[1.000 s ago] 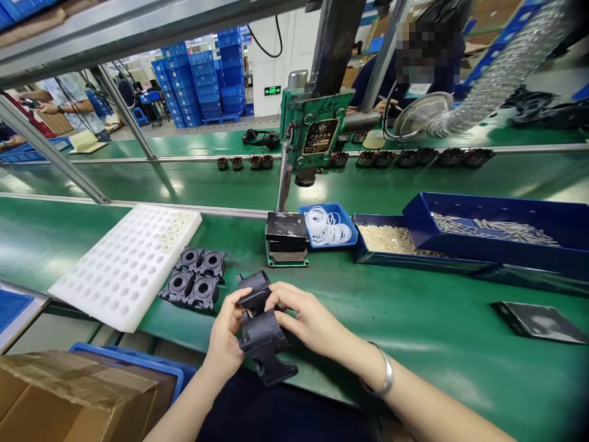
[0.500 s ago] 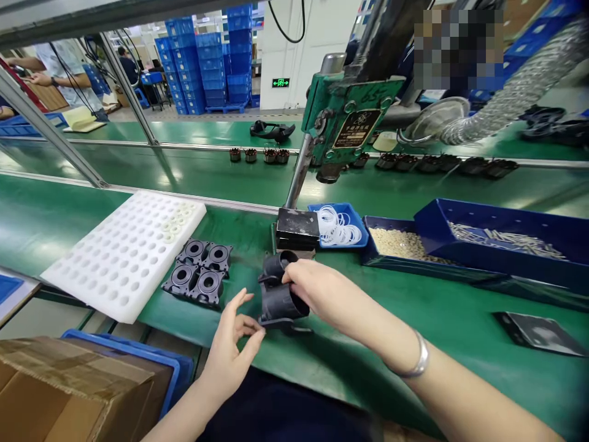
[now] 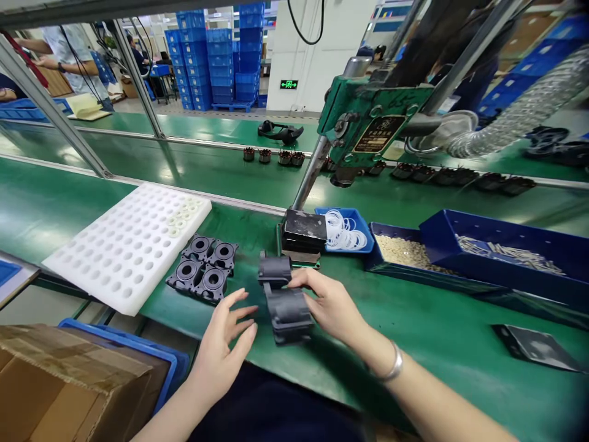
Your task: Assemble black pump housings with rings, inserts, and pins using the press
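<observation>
My right hand (image 3: 329, 304), with a silver bangle at the wrist, grips a black plastic housing (image 3: 289, 310) made of two short cylinder shapes, held over the green bench. Its thumb and fingers close on the housing's right side; the fingertips are partly hidden. Just left of the housing, my left hand (image 3: 227, 337) is apart from it, fingers spread and bent, with nothing in them. Several square black parts with round rings (image 3: 202, 270) lie grouped on the bench, beyond the left hand.
A white foam tray (image 3: 105, 245) with rows of holes lies at left. A green press (image 3: 372, 123) stands over a black block (image 3: 304, 230). Blue bins hold white rings (image 3: 345, 232), small beige pieces (image 3: 405, 250) and pins (image 3: 510, 253). An open cardboard box (image 3: 69, 380) is at lower left.
The housing has turned in my right hand, its cylinder openings no longer facing me. My left hand has come off its lower edge and moved slightly left, fingers spread.
</observation>
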A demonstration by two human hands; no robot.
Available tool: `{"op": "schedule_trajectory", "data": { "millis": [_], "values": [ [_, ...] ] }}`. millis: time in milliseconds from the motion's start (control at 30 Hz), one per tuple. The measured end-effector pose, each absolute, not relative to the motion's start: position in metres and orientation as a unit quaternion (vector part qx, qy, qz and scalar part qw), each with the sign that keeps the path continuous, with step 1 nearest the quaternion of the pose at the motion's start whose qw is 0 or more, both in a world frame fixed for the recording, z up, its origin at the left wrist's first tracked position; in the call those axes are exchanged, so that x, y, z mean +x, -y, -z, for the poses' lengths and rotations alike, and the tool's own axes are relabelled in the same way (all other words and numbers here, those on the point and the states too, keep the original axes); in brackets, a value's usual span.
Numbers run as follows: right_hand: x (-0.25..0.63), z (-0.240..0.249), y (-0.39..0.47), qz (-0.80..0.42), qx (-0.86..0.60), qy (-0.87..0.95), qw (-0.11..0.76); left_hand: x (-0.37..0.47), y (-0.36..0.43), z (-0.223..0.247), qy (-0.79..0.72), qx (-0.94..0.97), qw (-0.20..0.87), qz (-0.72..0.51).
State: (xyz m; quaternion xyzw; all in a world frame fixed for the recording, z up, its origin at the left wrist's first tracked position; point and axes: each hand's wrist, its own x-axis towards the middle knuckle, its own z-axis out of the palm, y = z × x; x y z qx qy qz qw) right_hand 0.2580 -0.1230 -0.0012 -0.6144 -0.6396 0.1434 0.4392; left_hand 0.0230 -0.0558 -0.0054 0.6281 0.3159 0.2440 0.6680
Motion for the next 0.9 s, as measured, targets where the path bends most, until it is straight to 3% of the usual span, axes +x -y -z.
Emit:
{"op": "schedule_trajectory", "data": {
  "millis": [167,267,400,500,600,700,800,900],
  "values": [
    [0.231,0.029,0.142,-0.288,-0.542,0.466,0.637,0.053,0.043,-0.012,-0.257,0.522,0.794,-0.177],
    [0.223,0.035,0.143,-0.295,-0.539,0.403,0.678,0.066,0.037,-0.015,-0.250,0.501,0.812,-0.165],
    [0.226,0.042,0.140,-0.295,-0.546,0.411,0.668,0.076,0.030,-0.017,-0.257,0.543,0.786,-0.149],
    [0.235,0.053,0.140,-0.290,-0.552,0.456,0.635,0.078,0.020,-0.023,-0.273,0.653,0.693,-0.134],
    [0.248,0.066,0.142,-0.266,-0.583,0.458,0.616,0.079,0.006,-0.030,-0.299,0.817,0.479,-0.115],
    [0.255,0.069,0.146,-0.236,-0.620,0.460,0.590,0.088,-0.006,-0.037,-0.314,0.911,0.268,0.010],
    [0.253,0.057,0.148,-0.219,-0.634,0.536,0.513,0.099,-0.011,-0.048,-0.314,0.923,0.203,0.092],
    [0.241,0.040,0.143,-0.200,-0.627,0.634,0.406,0.096,-0.016,-0.067,-0.313,0.931,0.179,0.056]
  ]
}}
